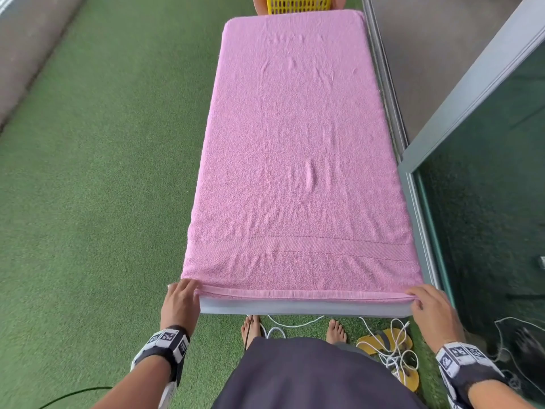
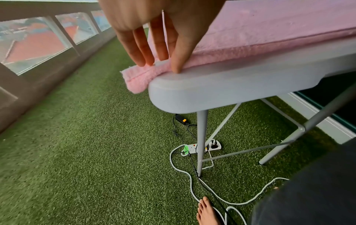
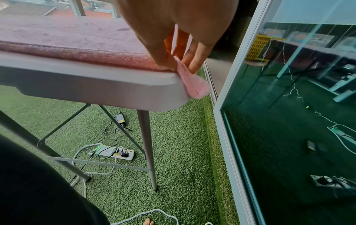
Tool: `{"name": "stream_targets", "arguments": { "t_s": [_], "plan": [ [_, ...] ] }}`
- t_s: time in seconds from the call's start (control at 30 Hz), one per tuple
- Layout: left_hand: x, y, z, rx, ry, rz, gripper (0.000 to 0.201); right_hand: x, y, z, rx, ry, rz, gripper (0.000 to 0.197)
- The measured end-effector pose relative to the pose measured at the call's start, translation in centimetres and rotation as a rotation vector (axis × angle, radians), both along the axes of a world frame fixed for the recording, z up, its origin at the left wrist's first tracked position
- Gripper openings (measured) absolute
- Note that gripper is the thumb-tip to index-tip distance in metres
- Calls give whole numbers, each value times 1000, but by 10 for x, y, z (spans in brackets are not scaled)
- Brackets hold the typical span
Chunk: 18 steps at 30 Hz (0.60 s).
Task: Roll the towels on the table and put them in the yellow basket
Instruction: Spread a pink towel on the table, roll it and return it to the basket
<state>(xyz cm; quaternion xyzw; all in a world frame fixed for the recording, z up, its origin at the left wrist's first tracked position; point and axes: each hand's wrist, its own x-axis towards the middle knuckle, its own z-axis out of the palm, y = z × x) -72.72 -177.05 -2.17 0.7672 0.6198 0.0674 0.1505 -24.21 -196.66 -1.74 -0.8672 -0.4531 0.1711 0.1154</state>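
Observation:
A pink towel point(image 1: 295, 149) lies spread flat over the whole grey folding table point(image 1: 303, 309). Just past the table's far end stands the yellow basket point(image 1: 298, 4), cut off by the top of the frame. My left hand point(image 1: 191, 290) is at the near left corner. There its thumb and fingers point(image 2: 146, 60) come down on the towel's hem point(image 2: 134, 79), pinching it where it overhangs the table corner point(image 2: 192, 91). At the near right corner my right hand point(image 1: 413, 297) pinches the towel corner point(image 3: 192, 82) between thumb and fingers.
A glass sliding door point(image 1: 486, 202) in a grey frame runs close along the table's right side. Green artificial grass point(image 1: 103, 172) spreads to the left. Under the table lie a power strip point(image 2: 202, 148) and white cables point(image 1: 392, 349). Yellow sandals point(image 1: 383, 342) sit by my bare feet.

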Motion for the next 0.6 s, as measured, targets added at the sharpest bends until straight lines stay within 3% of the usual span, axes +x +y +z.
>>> {"name": "stream_targets", "arguments": {
  "t_s": [0.2,0.3,0.4,0.47,0.57,0.6],
  "plan": [
    [-5,9,2,55,29,-96,32,6,2,-7,102,-9,-2,26],
    [-11,5,4,99,48,-169,10,5,-4,-5,108,-33,30,21],
    [-13,7,6,66,106,-155,36,9,-8,-1,12,-128,112,37],
    [-9,8,4,34,147,-106,35,11,-5,0,-48,-173,112,45],
    [-4,11,2,52,196,-23,8,12,1,0,-28,-195,40,19],
    [1,10,3,49,203,22,20,10,2,1,-17,-201,18,12]
  ]
}}
